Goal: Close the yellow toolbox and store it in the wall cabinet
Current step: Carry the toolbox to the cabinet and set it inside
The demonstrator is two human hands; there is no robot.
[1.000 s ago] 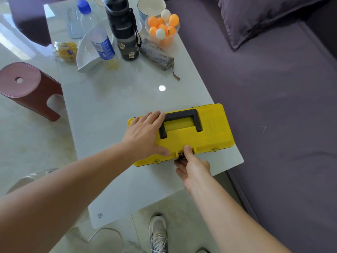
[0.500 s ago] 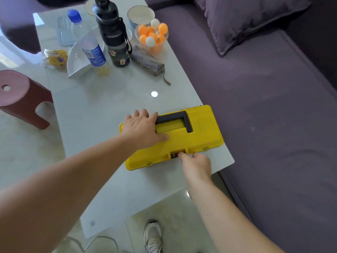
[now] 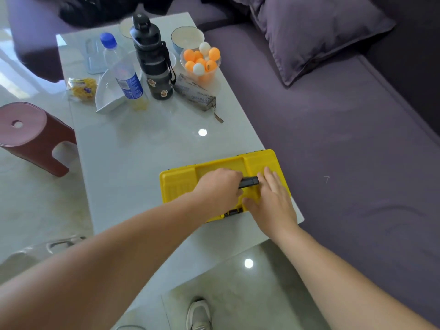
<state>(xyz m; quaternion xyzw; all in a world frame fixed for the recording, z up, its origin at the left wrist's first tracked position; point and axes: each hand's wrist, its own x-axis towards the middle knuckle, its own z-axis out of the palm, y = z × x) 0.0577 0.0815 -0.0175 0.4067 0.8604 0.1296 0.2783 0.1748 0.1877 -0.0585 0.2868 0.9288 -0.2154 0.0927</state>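
The yellow toolbox lies flat with its lid down at the near right corner of the white table. My left hand is curled around its black handle, which stands raised off the lid. Flat on the right part of the lid rests my right hand, fingers spread, thumb near the black front latch. No wall cabinet is in view.
At the table's far end stand a clear water bottle, a black flask, a bowl of orange and white balls, a white dish, a pouch and a snack packet. A red stool stands left, a purple sofa right.
My left hand slid from the lid's left part onto the handle and closed on it, lifting it up. My right hand left the front latch and now lies flat on the lid.
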